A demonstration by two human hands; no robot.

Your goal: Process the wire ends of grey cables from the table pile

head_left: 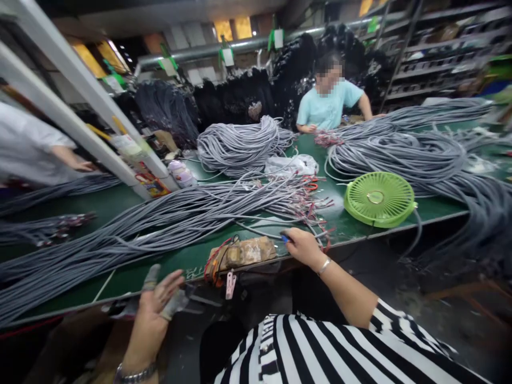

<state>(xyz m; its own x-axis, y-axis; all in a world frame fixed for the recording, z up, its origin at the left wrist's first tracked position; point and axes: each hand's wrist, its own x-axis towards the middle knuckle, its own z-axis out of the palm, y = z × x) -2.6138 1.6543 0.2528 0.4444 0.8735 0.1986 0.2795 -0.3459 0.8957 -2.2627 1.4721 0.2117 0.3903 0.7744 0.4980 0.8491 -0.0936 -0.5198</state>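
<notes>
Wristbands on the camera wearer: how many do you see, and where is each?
2: a linked metal band on the wrist of the left hand, near the bottom edge, and a silvery band on the wrist of the right hand. The striped sleeve could hide more.

striped black-white top (312,346) | right: silver bangle (325,265) | left: metal band (136,374), grey covers (151,276) on some fingers (173,278)

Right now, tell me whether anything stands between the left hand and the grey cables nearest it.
Nothing visible does: between the left hand and those grey cables, only a strip of green tabletop shows.
</notes>
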